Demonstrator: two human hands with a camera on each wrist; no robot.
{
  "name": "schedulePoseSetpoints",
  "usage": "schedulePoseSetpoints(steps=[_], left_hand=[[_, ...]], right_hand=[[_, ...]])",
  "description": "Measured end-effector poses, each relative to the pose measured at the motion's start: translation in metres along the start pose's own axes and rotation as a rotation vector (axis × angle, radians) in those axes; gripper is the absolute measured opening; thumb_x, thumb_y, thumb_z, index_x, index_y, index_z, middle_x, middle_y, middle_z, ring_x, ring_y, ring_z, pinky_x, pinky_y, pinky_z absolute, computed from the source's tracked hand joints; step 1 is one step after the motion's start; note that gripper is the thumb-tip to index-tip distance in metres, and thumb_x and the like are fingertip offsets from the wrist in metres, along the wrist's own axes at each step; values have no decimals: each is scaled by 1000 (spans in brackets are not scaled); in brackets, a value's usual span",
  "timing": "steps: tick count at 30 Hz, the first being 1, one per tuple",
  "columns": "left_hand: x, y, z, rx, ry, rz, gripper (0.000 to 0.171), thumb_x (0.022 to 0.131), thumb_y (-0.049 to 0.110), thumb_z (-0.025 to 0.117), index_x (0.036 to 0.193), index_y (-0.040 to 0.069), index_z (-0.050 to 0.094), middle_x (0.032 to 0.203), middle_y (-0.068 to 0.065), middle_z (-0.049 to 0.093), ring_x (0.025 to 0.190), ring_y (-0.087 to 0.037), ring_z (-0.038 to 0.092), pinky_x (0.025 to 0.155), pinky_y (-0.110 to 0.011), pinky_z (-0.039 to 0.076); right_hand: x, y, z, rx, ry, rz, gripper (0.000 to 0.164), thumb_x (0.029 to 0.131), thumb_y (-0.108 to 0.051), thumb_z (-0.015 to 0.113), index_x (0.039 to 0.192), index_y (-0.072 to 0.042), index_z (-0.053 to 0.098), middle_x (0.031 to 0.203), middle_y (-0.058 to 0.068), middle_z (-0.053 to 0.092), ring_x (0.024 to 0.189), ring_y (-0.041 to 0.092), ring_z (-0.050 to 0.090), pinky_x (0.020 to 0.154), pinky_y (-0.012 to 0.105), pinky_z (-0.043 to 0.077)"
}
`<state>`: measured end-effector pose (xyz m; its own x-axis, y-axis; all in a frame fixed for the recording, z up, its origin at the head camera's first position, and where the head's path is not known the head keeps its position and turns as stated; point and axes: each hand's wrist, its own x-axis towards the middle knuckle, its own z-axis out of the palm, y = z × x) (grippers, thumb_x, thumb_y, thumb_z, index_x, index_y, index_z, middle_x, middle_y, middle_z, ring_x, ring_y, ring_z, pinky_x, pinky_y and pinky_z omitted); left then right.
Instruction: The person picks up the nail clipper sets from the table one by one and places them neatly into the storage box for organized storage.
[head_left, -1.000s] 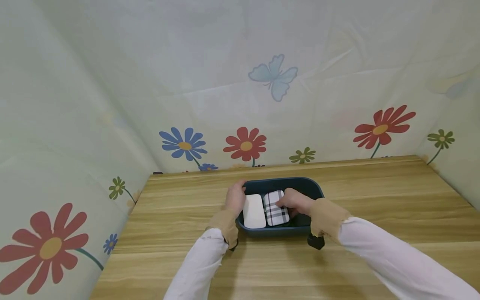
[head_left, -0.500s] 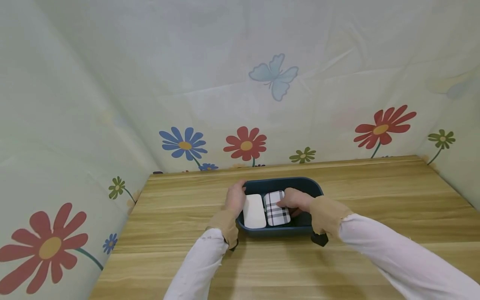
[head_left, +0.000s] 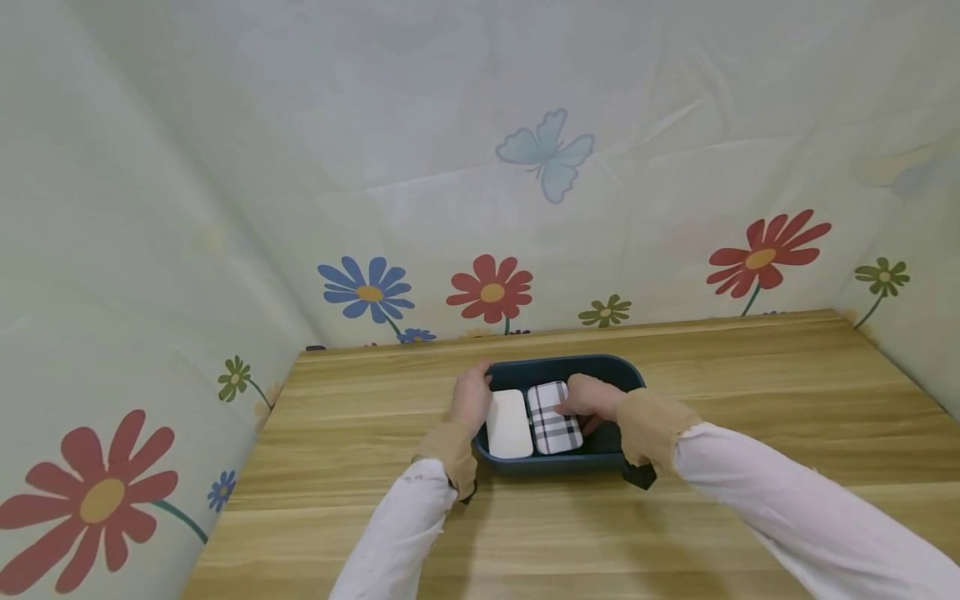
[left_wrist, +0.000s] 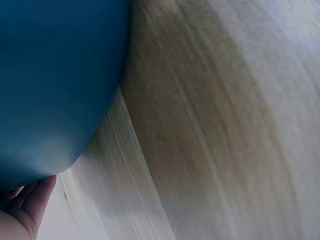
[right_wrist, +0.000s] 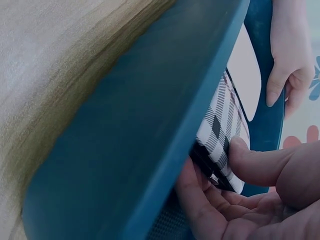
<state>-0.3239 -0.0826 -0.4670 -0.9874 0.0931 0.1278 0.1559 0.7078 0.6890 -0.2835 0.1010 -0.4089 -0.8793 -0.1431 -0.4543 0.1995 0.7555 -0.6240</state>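
A dark blue oblong bin stands on the table, seen in all three views. My left hand grips its left rim, with the thumb inside and the fingers outside in the right wrist view. Within the bin lie a white rounded-rectangular item on the left and a black-and-white plaid case beside it. My right hand reaches into the bin and holds the plaid case at its right side. In the right wrist view the thumb presses its top and the other fingers curl below its dark edge.
The wood-grain table extends around the bin on every side shown. Behind it hangs a pale cloth backdrop printed with flowers and a butterfly. Part of the bin's textured floor shows near the right hand.
My right wrist has turned and shifted very slightly. Both hands keep their holds, and the bin and white item stay in place.
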Motion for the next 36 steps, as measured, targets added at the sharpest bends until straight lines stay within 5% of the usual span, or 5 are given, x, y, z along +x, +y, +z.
schedulePoseSetpoints(steps=[20, 36], left_hand=[[-7, 13, -10, 25, -21, -36, 38, 89, -11, 41, 124, 1, 52, 117, -15, 56, 102, -23, 55, 85, -35, 44], [-8, 14, -9, 55, 0, 5, 33, 90, -9, 44, 121, -1, 54, 113, -16, 58, 99, -24, 57, 83, -35, 45]], right_hand=[[7, -4, -1, -109, 38, 33, 18, 84, -9, 64, 91, 5, 54, 75, 13, 55, 55, 23, 61, 48, 30, 51], [8, -5, -1, -198, 63, -15, 18, 84, -8, 64, 91, 6, 56, 73, 13, 54, 49, 22, 60, 45, 29, 50]])
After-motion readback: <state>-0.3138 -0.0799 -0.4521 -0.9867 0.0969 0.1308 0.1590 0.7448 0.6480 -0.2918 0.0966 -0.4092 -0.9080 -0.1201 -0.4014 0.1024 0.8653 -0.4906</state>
